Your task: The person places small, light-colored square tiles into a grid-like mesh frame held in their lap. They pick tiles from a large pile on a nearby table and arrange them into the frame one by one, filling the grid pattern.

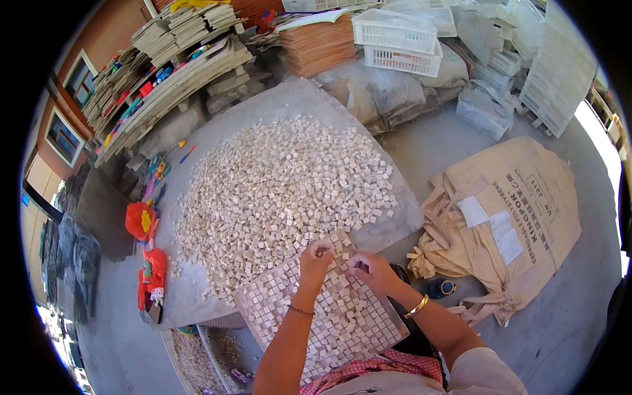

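Both my hands are over a square, gridded tray (247, 305) whose cells hold small pale stone tiles; several loose tiles (352, 308) lie scattered on top. My left hand (316, 260) is near the tray's far edge, its fingers curled together. To its right, my right hand (374, 272) is closed in a pinch close to the tray's right side. Whatever either hand's fingertips hold is too small to make out. Just beyond the tray, a broad heap of the same cube-like tiles (283, 178) covers much of the grey table (401, 204).
Red plastic items (139, 220) line the table's left edge. A container of tiles (191, 362) stands below, at lower left. To the right are a large tan sack (520, 191) and a dark cup (441, 288). White crates (401, 39) and stacked boards (191, 72) stand behind.
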Motion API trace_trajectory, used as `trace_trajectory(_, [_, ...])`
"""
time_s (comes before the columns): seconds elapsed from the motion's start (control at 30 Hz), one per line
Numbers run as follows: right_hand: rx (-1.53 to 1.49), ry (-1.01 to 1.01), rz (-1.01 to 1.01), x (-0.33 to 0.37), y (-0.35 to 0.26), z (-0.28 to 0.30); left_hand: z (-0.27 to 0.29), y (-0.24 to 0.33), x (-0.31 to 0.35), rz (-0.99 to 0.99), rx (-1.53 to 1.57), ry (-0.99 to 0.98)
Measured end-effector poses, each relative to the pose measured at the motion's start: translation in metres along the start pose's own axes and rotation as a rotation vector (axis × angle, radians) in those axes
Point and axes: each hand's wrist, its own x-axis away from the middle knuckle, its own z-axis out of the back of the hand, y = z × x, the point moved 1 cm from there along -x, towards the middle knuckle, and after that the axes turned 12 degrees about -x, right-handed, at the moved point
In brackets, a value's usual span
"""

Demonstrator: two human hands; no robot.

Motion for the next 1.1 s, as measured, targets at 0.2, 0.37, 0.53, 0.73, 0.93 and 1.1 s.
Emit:
trace_trajectory(0.2, [-1.069, 0.179, -0.267, -0.003, 0.002, 0.022, -0.009, 0.002, -0.013, -0.020, -0.427, 0.097])
trace_trajectory(0.37, [-0.078, 0.168, 0.046, -0.032, 0.014, 0.021, -0.015, 0.010, -0.005, -0.280, -0.651, 0.146])
trace_trajectory(0.53, [0.404, 0.092, 0.233, -0.053, 0.018, 0.019, -0.017, 0.007, -0.008, -0.373, -0.808, 0.142])
trace_trajectory(0.73, [-0.004, 0.192, 0.069, -0.055, 0.034, 0.025, -0.011, 0.015, -0.002, -0.264, -0.687, 0.131])
trace_trajectory(0.93, [-0.485, 0.135, -0.311, -0.046, 0.021, 0.034, 0.005, 0.005, 0.018, 0.142, 0.259, -0.078])
trace_trajectory(1.1, [-0.268, 0.112, -0.271, -0.047, 0.001, 0.029, 0.009, 0.001, 0.048, 0.217, 0.640, -0.144])
